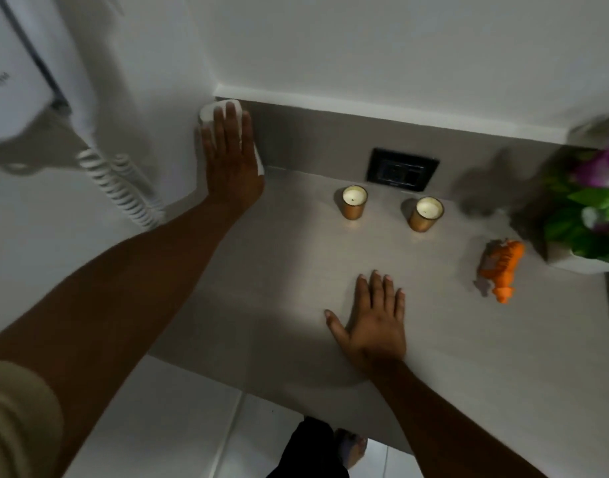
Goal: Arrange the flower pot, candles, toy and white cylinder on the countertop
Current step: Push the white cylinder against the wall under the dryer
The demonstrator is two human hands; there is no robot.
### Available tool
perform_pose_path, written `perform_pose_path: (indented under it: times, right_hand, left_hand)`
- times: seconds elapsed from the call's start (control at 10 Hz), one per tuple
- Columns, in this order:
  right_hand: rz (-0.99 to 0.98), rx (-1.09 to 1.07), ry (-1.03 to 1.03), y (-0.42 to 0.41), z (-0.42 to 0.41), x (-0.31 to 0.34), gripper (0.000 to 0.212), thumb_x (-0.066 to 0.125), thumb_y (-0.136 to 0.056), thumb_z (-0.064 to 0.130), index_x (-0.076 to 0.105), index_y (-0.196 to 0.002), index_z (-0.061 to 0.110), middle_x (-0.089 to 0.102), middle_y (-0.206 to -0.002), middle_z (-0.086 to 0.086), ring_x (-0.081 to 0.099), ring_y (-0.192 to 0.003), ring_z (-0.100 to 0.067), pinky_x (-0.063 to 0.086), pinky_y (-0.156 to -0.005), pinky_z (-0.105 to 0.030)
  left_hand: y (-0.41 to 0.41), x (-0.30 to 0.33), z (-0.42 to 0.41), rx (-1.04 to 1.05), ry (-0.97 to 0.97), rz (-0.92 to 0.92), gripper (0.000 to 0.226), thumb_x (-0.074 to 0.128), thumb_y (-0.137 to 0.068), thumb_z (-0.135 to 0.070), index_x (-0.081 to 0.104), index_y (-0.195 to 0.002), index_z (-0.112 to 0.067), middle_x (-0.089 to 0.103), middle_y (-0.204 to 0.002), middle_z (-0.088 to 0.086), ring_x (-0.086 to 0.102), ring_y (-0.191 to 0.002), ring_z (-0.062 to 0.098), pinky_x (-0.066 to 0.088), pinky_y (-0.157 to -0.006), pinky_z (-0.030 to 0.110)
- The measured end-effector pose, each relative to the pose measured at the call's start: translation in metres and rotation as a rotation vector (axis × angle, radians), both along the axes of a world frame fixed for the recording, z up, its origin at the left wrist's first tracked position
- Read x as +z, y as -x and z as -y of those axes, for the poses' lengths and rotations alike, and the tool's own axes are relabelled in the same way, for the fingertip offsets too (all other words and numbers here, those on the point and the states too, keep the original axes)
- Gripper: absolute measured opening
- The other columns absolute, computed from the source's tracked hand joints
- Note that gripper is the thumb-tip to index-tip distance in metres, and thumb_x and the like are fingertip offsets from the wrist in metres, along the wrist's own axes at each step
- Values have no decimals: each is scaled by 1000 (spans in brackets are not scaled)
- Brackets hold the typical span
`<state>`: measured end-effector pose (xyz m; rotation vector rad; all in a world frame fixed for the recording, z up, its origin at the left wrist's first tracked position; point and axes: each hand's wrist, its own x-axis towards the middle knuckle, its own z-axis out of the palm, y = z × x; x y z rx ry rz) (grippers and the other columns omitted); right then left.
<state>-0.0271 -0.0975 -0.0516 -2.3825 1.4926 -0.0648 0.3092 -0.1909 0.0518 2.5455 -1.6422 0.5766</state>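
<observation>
At the far left corner of the table (296, 270), the left hand (229, 160) lies over the white cylinder (210, 113), fingers stretched along it against the wall; whether they grip it cannot be told. Toward the middle, two candles (354, 201) (425, 213) stand apart before a dark wall socket (401, 169), and the right hand (374, 319) rests flat, fingers spread, holding nothing. Farther right lies the orange toy (499, 267), just beside the flower pot (586, 260) at the edge.
</observation>
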Motion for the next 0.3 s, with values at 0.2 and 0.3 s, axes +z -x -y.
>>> perform_pose_path:
  times: [0.2,0.3]
  right_hand:
    - [-37,28,-7,34,-8,0,92,22,-90,79,22,-158,17,14,-166,-12,2,-153,-30,1,-123,-49]
    - [-12,-10,-8,64,-21,3,89,27,-93,75,27,-156,13,19,-164,-14,8,-153,-31,5,-123,-48]
  left_hand:
    - [135,-62,-88,-185,-72,-359,101,62,-88,-54,11,-159,-5,8,-168,21,5,-154,40,10,-123,60]
    - [214,-91,-135,-235,-193,-427,93,37,-95,-67,4,-160,-11,1,-169,15,-4,-156,34,7,-125,56]
